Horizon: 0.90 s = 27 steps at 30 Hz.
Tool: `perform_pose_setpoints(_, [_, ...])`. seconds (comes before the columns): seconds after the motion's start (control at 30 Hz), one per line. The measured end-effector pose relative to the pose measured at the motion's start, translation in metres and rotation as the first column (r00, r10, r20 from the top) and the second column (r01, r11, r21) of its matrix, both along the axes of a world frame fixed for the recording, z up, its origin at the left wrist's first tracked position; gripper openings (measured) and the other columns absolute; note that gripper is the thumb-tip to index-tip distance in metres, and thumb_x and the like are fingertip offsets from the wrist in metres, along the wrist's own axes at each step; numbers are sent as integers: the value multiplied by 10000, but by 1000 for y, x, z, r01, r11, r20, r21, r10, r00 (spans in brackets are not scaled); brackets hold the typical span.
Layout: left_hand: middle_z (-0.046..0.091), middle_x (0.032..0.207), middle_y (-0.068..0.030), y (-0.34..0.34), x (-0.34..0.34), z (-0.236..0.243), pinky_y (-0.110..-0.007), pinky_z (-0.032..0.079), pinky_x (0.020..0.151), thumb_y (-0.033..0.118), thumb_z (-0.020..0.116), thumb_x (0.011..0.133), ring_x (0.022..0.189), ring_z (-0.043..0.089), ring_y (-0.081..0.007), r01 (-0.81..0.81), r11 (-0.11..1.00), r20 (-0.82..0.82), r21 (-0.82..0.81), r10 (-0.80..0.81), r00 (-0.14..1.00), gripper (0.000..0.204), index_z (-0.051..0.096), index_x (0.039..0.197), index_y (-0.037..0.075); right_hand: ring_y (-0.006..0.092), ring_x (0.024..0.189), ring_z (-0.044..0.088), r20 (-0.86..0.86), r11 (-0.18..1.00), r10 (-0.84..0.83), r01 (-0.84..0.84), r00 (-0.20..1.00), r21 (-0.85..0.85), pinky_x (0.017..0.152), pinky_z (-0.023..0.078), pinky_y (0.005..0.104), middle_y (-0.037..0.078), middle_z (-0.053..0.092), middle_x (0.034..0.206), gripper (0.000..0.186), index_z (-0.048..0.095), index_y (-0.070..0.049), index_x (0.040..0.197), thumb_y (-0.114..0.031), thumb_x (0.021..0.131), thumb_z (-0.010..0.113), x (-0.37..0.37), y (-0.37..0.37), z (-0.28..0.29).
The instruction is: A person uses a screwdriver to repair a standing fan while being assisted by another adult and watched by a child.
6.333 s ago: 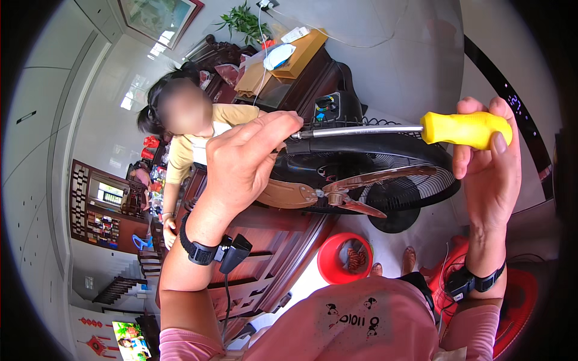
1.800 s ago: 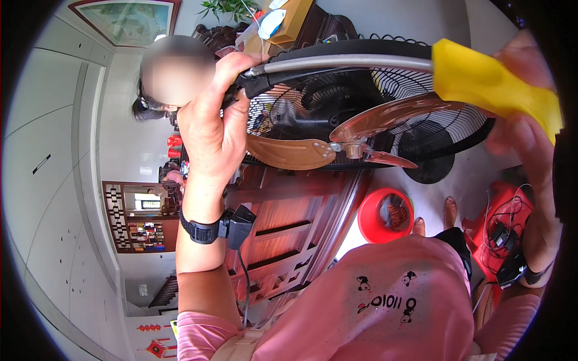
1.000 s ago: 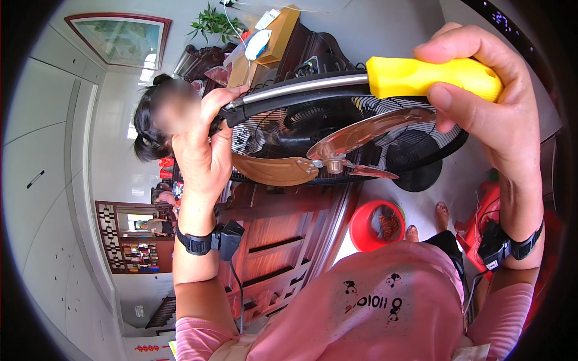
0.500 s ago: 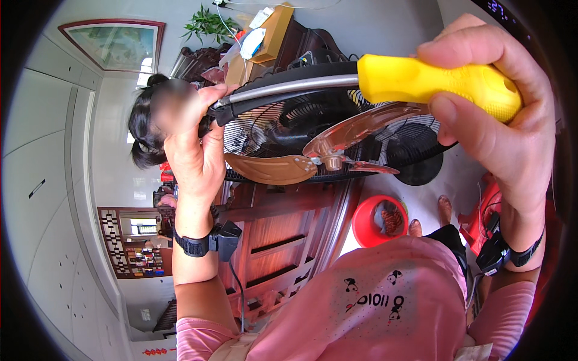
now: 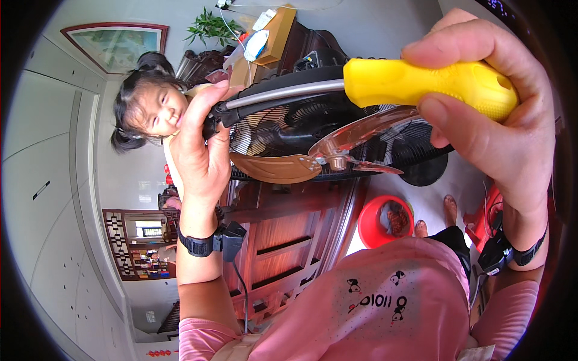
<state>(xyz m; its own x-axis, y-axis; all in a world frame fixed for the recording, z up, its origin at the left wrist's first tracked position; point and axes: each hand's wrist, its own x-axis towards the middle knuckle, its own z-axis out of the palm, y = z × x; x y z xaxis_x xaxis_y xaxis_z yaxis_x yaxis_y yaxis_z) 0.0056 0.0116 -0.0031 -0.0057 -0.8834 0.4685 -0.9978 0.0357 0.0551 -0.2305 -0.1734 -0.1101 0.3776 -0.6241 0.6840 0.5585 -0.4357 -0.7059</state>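
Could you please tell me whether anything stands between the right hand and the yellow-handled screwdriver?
Nothing visible does: the right hand grips the yellow handle directly. Near the far end of the metal shaft, the left hand pinches the black fan rim.

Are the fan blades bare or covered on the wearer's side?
Bare: no wires cross the brown blades; the black wire grille lies behind them.

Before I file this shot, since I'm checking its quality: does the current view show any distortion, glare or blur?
In the head view, the framed picture has bowed edges and the corners go black; also in the head view, pale reflections streak the upper copper fan blade, while the yellow screwdriver handle and right hand look fairly sharp.
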Motion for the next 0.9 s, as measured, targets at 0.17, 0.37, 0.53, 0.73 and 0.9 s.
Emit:
perform_pose_setpoints(0.17, [696,1220,-152,5,-2,-1,-345,517,972,-146,549,867,1149,673,-281,4,1000,55,13,-5,998,493,578,1320,47,85,790,633,-239,985,175,-171,955,36,623,523,171,52,618,1016,293,698,-47,1085,38,805,693,-11,-22,9])
perform_pose_setpoints(0.37, [716,1180,-136,-2,-2,1,-332,531,937,-154,557,843,1096,697,-252,-31,999,22,9,31,999,469,626,1263,42,85,747,643,-281,988,154,-148,947,44,607,534,177,60,636,1029,298,699,-49,1091,18,800,705,-10,-35,13])
perform_pose_setpoints(0.53, [717,1173,-131,0,-4,4,-326,539,916,-152,551,831,1086,703,-259,-26,999,57,-28,27,998,476,634,1254,48,69,662,629,-354,992,124,-106,927,69,583,524,176,66,675,1022,296,701,-50,1108,-31,813,717,-10,-42,22])
perform_pose_setpoints(0.73, [719,1164,-121,-4,-6,3,-325,546,893,-120,586,842,1074,707,-271,-31,999,111,-36,35,993,450,641,1243,76,54,614,596,-437,995,-19,-26,899,-97,529,478,170,61,702,979,287,704,-61,1116,-132,841,741,-19,-43,41])
perform_pose_setpoints(0.9, [722,1157,-95,-4,-10,4,-330,558,854,-94,619,837,1030,713,-285,0,998,178,-69,12,984,471,636,1256,120,42,583,576,-497,973,-140,27,856,-229,509,451,161,76,713,973,322,706,-72,1138,-258,876,734,-29,-49,52])
